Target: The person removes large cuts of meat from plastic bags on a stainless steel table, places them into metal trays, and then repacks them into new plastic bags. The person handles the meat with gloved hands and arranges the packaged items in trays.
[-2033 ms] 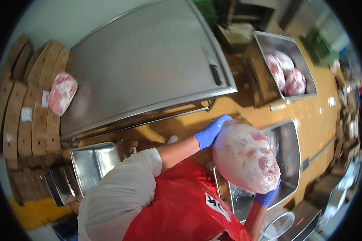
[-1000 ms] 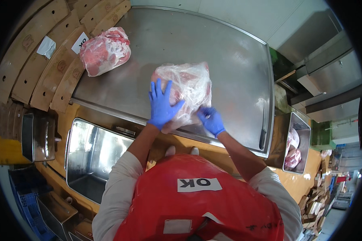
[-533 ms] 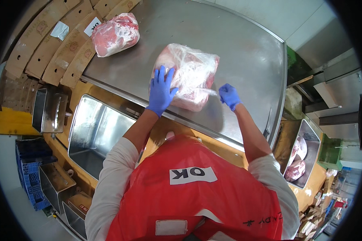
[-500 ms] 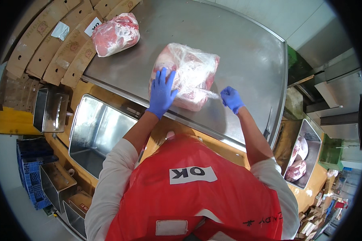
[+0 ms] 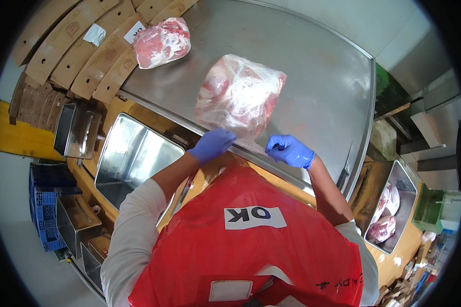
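Standing at the far left, a blue plastic crate full of small holes (image 5: 47, 220) is seen below a flat yellow panel (image 5: 20, 135). Brown cardboard boxes with small round holes (image 5: 95, 64) are lined up by the left end of a wide grey metal surface (image 5: 322, 97). Below them, a deep, shiny steel bin with rounded corners (image 5: 133, 158) is seen by the front of the surface. At the back left of the surface, a lump of pink and white meat (image 5: 162, 43) is laid close to the boxes.

The left hand (image 5: 213, 146), covered by a blue glove, is held over the front edge. Its fingers are bent close together, but whether anything is gripped by them cannot be told. Just behind the hands, a big block of pink meat wrapped in clear plastic film (image 5: 242, 94) is set on the surface. From its near side, a loose tail of film (image 5: 251, 145) is stretched between the hands. The right hand (image 5: 290, 151), gloved in blue too, is curled up, and the tail of film is pinched in its fingers. Farther right, a black-handled knife (image 5: 343, 174) is laid by the surface's right edge. Past it, chunks of pink and white meat (image 5: 383, 228) are held in a steel tub (image 5: 409, 194).
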Tool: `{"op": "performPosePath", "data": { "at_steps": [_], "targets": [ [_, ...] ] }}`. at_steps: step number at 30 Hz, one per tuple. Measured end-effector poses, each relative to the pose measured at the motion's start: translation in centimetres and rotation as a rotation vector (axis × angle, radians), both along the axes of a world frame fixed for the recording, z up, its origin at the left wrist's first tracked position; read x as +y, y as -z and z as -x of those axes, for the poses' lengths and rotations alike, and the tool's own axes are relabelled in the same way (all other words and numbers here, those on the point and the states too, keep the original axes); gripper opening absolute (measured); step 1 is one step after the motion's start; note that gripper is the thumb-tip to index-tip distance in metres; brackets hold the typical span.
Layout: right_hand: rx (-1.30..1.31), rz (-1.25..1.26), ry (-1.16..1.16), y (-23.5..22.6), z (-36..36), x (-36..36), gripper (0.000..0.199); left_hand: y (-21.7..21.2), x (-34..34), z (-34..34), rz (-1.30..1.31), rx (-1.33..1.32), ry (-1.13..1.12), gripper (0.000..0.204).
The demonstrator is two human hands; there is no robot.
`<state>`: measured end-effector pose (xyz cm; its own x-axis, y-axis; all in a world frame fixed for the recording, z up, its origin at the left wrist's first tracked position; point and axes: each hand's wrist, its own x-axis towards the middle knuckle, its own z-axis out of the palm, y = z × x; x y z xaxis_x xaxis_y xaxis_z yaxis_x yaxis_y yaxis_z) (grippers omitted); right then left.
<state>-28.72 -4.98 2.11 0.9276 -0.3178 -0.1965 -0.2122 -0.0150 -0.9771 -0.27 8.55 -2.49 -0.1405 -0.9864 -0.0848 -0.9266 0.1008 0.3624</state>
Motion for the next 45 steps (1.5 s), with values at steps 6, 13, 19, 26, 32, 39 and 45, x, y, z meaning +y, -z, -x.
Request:
{"op": "performPosePath", "data": {
  "at_steps": [6, 13, 19, 26, 32, 39, 45],
  "targets": [
    [0.115, 0.568, -0.108, 3.3, -2.8, 0.1, 0.045, -2.0, 7.3, -0.6, 0.182, 0.229, -0.033, 0.019],
    [-0.104, 0.958, -0.126, 3.4, -10.6, 2.7, 0.077, -4.6, 7.0, -1.2, 0.322, 0.323, -0.167, 0.020],
    [-0.010, 0.771, 0.022, 7.9, -13.3, 3.1, 0.039, -4.7, 5.1, -2.0, 0.336, 0.363, -0.181, 0.029],
    [0.016, 0.351, 0.165, 9.8, -10.6, 2.4, 0.024, 3.9, 3.6, -6.1, 0.054, 1.006, -0.915, 0.039],
    [-0.083, 0.252, 0.167, 10.1, -10.1, 2.8, 0.027, 6.3, -0.6, -6.7, -0.203, 2.162, -0.908, 0.027],
    [-0.025, 0.526, 0.128, 9.0, -9.7, 2.6, 0.024, 6.2, -1.6, -10.8, -0.014, 2.387, -0.938, 0.013],
    [-0.137, 0.856, 0.288, 9.9, -8.7, 2.7, 0.018, 2.1, 0.1, -8.7, -0.067, 2.212, -1.072, 0.012]
  ]
}}
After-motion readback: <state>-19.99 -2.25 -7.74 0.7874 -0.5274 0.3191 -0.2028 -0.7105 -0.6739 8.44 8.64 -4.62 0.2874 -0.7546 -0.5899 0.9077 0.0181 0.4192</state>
